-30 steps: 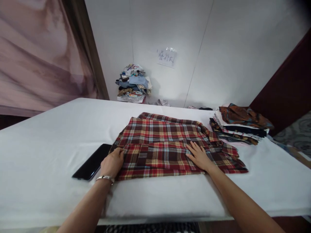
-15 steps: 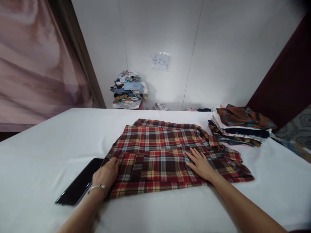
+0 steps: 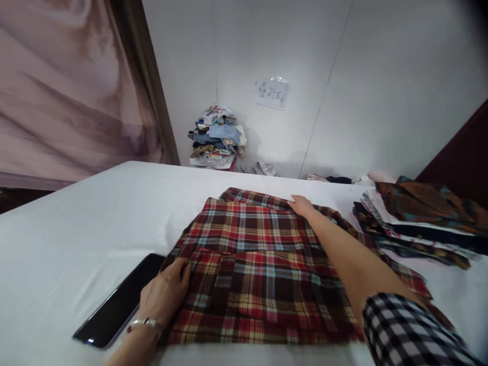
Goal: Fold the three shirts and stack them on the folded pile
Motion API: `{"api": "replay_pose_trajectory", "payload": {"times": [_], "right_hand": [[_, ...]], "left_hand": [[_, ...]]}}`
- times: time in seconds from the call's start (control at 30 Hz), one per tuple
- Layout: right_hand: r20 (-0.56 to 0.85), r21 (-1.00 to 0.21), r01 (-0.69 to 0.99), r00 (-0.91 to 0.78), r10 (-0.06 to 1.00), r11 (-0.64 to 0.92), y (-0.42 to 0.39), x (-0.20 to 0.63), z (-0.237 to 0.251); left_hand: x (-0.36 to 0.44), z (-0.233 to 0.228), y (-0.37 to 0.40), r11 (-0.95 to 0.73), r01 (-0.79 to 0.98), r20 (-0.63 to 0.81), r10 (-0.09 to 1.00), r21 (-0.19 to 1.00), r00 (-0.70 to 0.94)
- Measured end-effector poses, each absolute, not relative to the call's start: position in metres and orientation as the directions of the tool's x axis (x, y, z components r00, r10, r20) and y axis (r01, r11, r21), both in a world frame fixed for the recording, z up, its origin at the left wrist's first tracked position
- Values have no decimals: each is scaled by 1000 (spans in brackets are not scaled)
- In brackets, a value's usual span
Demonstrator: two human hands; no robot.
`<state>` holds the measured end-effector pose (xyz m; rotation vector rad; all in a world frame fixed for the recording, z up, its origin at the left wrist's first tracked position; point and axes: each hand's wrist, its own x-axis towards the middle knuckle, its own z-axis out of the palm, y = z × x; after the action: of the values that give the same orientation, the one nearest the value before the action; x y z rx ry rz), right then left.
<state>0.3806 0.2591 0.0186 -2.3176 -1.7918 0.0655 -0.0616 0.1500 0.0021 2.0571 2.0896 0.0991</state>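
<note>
A red, brown and cream plaid shirt (image 3: 263, 229) lies partly folded on the white-covered table (image 3: 114, 213). My left hand (image 3: 163, 292), with a silver bracelet at the wrist, is closed on the shirt's left edge, fingers curled over the cloth. Reaching across the shirt, my right hand (image 3: 301, 206) grips the far edge, its fingers closed on the fabric. The right forearm covers part of the shirt's right side. Beside my left hand lies a black phone-like slab (image 3: 118, 300) with a glossy face.
At the right stands a stack of folded clothes (image 3: 419, 223), a brown patterned piece on top. Beyond the table, a heap of clothes (image 3: 219, 137) sits against the wall below and left of a handwritten paper sign (image 3: 272, 94). A pink curtain (image 3: 68, 91) hangs at the left.
My right hand has left the middle of the shirt, where it lay flat, and moved to the far edge, closing there. My left hand stays at the left edge. The view has shifted.
</note>
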Motion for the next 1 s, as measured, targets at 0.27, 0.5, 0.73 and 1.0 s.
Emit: {"api": "replay_pose_trajectory", "payload": {"times": [0.27,0.5,0.73,1.0], "right_hand": [[135,-257,929,307,942,-266,288,369,15],[491,-455,883,353,796,-111,238,373,73],[506,-863,367,617,603,348,134,379,99],[311,-942,143,716,625,304,10,360,46]], "left_hand": [[-65,-1,148,1,971,-103,994,241,25],[-67,-2,145,-60,960,-55,995,274,78],[-68,-2,145,-107,950,10,994,292,109],[-66,-1,143,-117,951,25,993,285,115]]}}
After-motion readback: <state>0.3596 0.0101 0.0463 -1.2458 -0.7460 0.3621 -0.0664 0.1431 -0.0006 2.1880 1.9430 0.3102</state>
